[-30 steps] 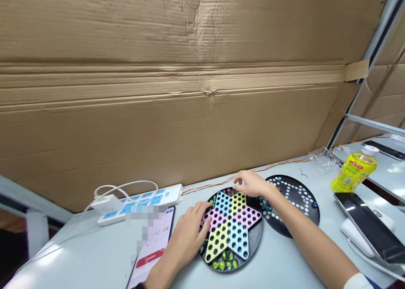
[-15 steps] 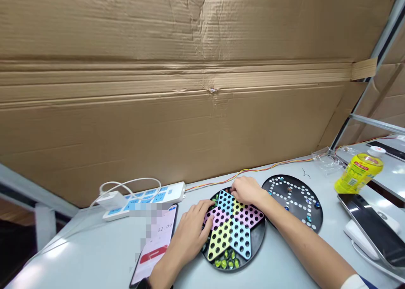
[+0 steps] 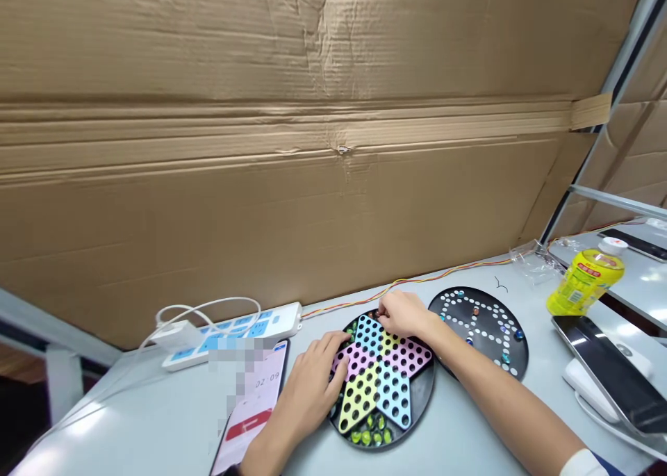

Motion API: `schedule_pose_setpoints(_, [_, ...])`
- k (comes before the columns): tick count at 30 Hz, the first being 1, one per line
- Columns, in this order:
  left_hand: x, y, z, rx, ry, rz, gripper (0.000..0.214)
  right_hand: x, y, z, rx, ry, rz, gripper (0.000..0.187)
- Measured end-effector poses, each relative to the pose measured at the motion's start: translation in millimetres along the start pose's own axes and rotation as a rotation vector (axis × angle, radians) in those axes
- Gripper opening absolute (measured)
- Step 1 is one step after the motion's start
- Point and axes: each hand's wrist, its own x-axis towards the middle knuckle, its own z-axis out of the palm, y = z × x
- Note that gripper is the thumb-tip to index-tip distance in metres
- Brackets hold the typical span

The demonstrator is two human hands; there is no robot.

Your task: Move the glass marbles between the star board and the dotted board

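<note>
A round black tray holds a star-shaped checkers board with coloured, holed points. Green marbles lie in the tray's near edge. My left hand rests on the board's left side, fingers curled over its rim. My right hand is at the board's far edge, fingers pinched together over some marbles there; what they hold is hidden. A second black round board with white holes and a few marbles lies just to the right.
A phone with a timer lies at the left, with a white power strip behind it. A yellow bottle and a tablet stand at the right. A cardboard wall backs the table.
My right hand has dropped from above the board's far point to its far edge and pinched shut. My left hand has stayed on the board's left side.
</note>
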Motion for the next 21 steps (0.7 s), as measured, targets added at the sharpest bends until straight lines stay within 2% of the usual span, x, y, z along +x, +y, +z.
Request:
schedule_pose_setpoints(8, [0,0,1.3,0.017,0.041,0.018,0.035,0,-12,7,0.011,0.012,0.105,0.030])
schedule_pose_setpoints(13, [0,0,1.2,0.000,0.020,0.004,0.036,1,-16,11,0.031,0.023,0.173,0.034])
schedule_pose_setpoints(21, [0,-1,2.0,0.005,0.020,0.008,0.036,3,-12,11,0.072,0.002,0.190,0.030])
